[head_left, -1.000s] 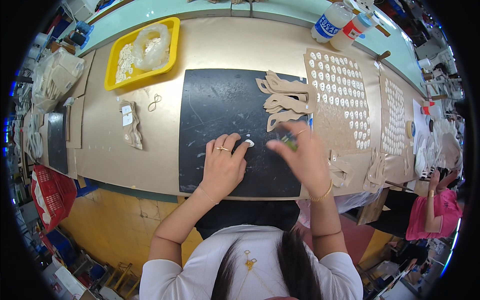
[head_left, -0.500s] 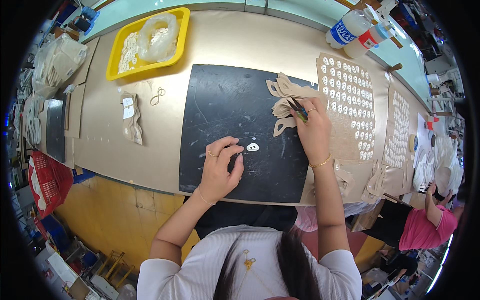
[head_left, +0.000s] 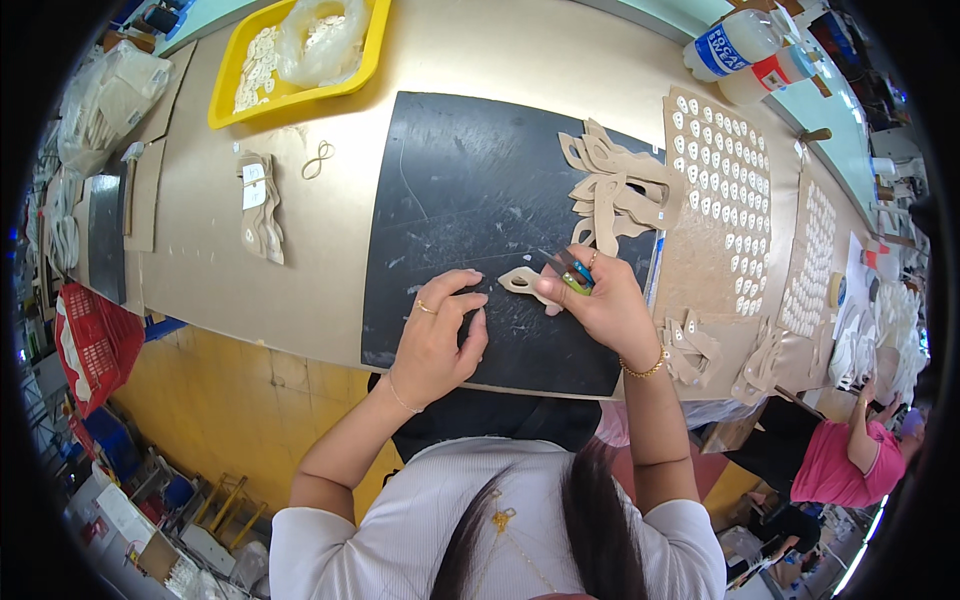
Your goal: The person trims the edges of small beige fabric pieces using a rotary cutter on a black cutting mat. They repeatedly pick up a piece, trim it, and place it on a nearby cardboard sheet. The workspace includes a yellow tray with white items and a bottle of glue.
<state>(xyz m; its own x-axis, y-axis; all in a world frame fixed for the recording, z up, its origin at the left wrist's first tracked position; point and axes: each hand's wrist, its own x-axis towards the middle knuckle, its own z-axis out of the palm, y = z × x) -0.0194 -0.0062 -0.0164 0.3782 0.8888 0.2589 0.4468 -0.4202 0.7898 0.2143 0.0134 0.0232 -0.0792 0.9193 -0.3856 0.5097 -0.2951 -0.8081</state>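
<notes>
In my right hand (head_left: 612, 308) I pinch a beige cut piece (head_left: 522, 281) with an eye-shaped opening at its tip. The same hand also holds small thread snips (head_left: 577, 279) with blue and green handles, their dark blades pointing away to the left. The beige piece lies low over the black mat (head_left: 460, 200), where the small white two-hole piece was; that one is now mostly covered. My left hand (head_left: 440, 328) rests at the mat's left side, fingers curved and apart, holding nothing. Beyond my right hand lies a fanned pile of beige pieces (head_left: 610, 190).
A yellow tray (head_left: 222, 100) with small white pieces and a plastic bag stands far left. Banded beige pieces (head_left: 262, 210) lie left of the mat. At right, a brown board (head_left: 715, 250) carries rows of white pieces; two bottles (head_left: 735, 45) stand behind. Another person (head_left: 850, 455) is at right.
My right hand has come from the pile toward me and left, bringing one beige piece over the white one. My left hand has barely moved. The view has shifted slightly.
</notes>
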